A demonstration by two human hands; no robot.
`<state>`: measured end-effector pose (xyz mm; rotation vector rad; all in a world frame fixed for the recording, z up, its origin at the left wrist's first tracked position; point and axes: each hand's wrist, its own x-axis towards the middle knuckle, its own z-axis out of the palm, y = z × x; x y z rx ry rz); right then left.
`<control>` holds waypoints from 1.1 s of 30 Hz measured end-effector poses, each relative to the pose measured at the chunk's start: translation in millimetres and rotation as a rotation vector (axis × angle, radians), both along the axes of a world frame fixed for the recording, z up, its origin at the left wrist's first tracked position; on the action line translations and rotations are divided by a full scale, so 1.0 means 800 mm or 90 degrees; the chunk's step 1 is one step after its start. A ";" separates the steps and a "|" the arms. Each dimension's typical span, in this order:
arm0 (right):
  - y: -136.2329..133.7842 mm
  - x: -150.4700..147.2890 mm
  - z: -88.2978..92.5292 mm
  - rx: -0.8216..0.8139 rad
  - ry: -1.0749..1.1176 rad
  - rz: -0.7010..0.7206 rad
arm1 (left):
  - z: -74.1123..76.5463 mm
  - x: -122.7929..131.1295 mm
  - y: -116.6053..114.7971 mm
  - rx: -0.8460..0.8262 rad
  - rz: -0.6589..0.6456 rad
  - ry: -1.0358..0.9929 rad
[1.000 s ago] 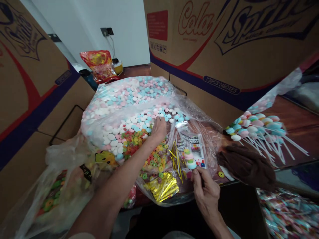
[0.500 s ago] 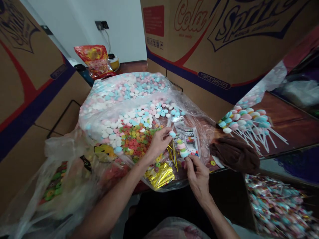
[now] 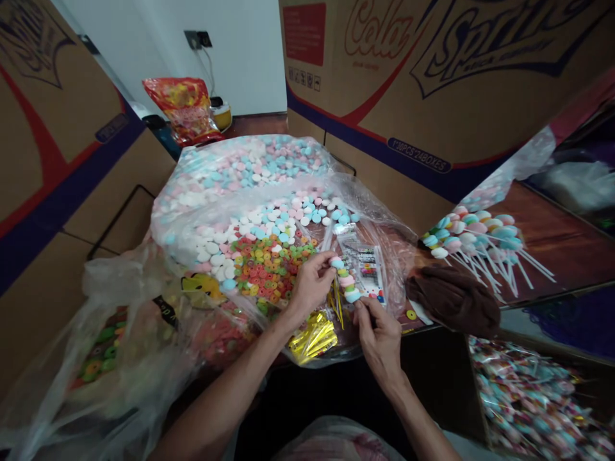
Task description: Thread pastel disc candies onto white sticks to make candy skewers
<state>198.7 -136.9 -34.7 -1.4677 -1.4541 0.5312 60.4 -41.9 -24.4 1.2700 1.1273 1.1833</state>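
My right hand pinches the lower end of a candy skewer, a stack of pink and blue puffy candies with green and yellow rings between them. Its stick is mostly hidden by my fingers. At the skewer's upper end, my left hand grips a small pink-and-blue marshmallow-like candy between thumb and fingers. That candy meets the top of the stack; whether the stick goes into it cannot be seen. Under my left hand lie colourful ring candies, with a heap of white, pink and blue candies behind.
Gold twist ties and clear printed wrappers lie near my hands. Finished-looking candy skewers rest at right by a brown cloth. A box of wrapped candies sits lower right. Large cartons stand behind.
My left hand has brought its candy right and down against the top of the skewer. My right hand has shifted slightly left, still holding the skewer.
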 end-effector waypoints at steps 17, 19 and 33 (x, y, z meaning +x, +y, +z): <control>-0.001 0.002 0.003 -0.026 -0.050 0.000 | 0.000 0.002 -0.010 0.073 0.033 0.113; 0.000 0.002 0.003 -0.034 -0.058 0.003 | 0.004 0.002 -0.013 0.106 0.038 0.166; 0.002 0.002 0.008 -0.037 -0.064 0.009 | 0.010 0.001 -0.027 0.240 -0.012 0.315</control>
